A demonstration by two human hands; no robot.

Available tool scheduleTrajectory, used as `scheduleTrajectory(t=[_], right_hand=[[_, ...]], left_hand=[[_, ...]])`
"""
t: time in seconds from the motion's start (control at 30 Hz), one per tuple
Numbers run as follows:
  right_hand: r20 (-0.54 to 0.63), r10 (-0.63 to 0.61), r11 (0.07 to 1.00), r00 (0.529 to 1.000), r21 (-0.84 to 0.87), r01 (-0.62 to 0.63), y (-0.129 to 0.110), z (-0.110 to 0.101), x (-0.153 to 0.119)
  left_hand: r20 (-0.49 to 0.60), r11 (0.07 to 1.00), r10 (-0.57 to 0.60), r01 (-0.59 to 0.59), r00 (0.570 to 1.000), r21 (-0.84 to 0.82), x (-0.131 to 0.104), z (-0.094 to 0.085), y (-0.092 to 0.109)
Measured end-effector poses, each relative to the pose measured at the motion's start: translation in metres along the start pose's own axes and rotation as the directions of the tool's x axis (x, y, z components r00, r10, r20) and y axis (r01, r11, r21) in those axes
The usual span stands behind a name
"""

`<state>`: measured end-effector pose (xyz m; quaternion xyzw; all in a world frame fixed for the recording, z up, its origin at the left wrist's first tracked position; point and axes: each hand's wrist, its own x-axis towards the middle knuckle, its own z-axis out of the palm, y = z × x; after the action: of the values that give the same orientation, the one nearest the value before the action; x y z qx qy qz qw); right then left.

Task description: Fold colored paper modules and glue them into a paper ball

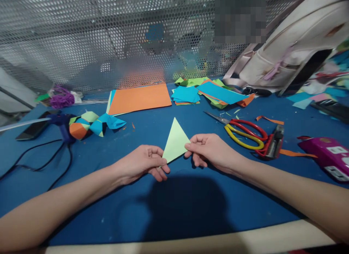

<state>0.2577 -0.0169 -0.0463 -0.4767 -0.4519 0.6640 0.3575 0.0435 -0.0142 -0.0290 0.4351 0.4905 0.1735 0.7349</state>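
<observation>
Left hand (153,161) pinched on one lower corner, right hand (204,149) clamped near the other, and there's the pale green paper triangle (176,143) between them, point away over the blue surface (131,210), probably gripped that way to keep it flat! Scissors (235,122) lie off right; beyond, a pale backpack (297,28), contents hidden.

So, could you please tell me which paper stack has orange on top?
The large leftmost paper stack; the small stack and the longer stack to its right have blue on top.
</observation>
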Motion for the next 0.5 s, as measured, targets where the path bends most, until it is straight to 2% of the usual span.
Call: scheduleTrajectory(t=[0.13,0.37,0.5], right_hand=[[0.023,0.034,0.999,0.999,-0.003,-0.034,-0.0022,0.0004,-0.0016],[0.08,-0.005,1.0,0.997,-0.008,0.005,-0.0003,0.0046,-0.0063],[0.14,0.004,0.996,0.99,-0.087,0.008,-0.0007,0.0096,-0.0098]], left_hand=[[-0.017,0.999,0.015,-0.014,1.0,0.033,-0.0008,-0.0014,0.0015],[0.006,0.997,0.07,-0.07,0.998,-0.012,-0.0027,0.0015,0.0053],[-0.031,0.995,0.102,-0.102,0.994,-0.009,-0.0035,0.004,0.0043]])
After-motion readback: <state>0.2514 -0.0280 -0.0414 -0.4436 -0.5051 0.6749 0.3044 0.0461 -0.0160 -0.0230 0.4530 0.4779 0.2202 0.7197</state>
